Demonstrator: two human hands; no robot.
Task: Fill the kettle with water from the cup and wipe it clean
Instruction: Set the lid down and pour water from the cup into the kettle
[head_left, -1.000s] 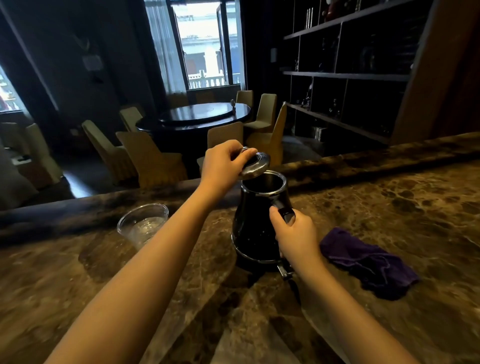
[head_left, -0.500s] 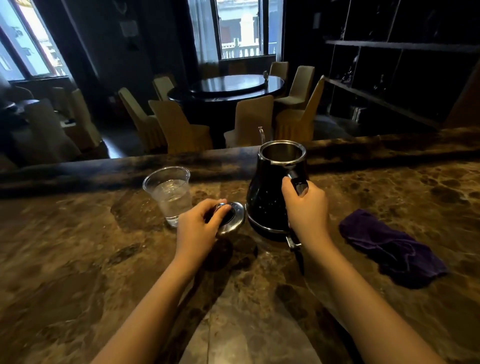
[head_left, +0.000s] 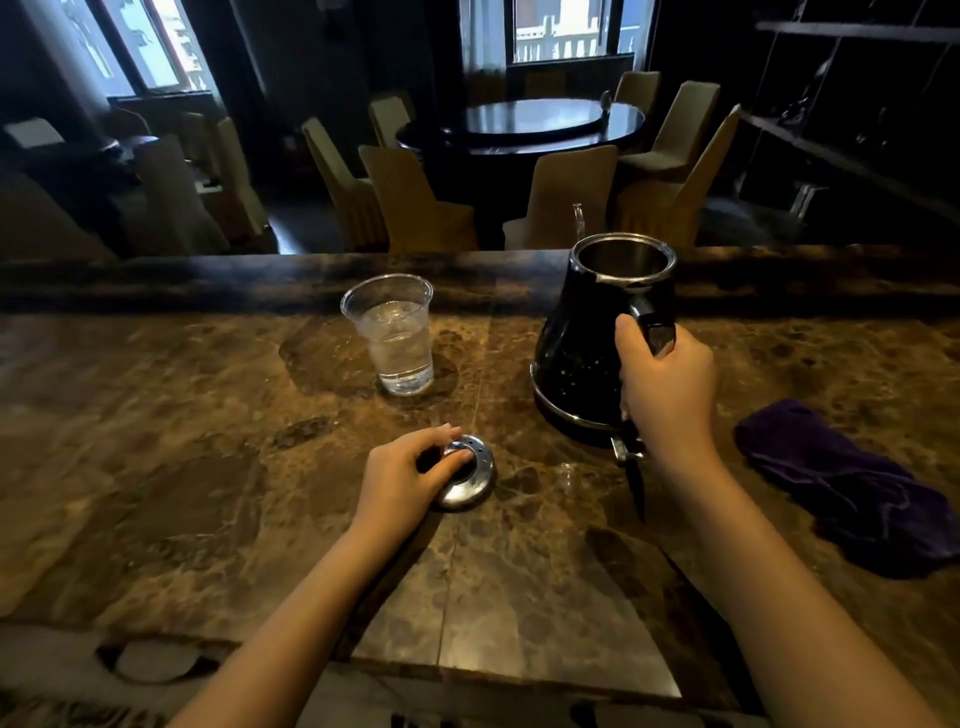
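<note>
A black kettle (head_left: 582, 358) with a chrome rim stands open on the brown marble counter (head_left: 208, 441). My right hand (head_left: 667, 384) is wrapped around its handle. The chrome lid (head_left: 470, 480) lies flat on the counter in front of the kettle, to its left, and my left hand (head_left: 405, 475) rests on it with fingers on the knob. A clear plastic cup (head_left: 395, 338) holding water stands left of the kettle, untouched. A purple cloth (head_left: 852, 483) lies crumpled on the counter to the right of my right arm.
The counter has a raised dark ledge (head_left: 208, 280) along its far side. The kettle's black cord (head_left: 636, 483) trails toward me beside my right wrist. Beyond the counter are a round dark table (head_left: 524, 124), covered chairs and shelving on the right.
My left hand lifted the lid off the kettle and brought it down to the counter in front. The right hand has kept hold of the handle. The view has tilted down.
</note>
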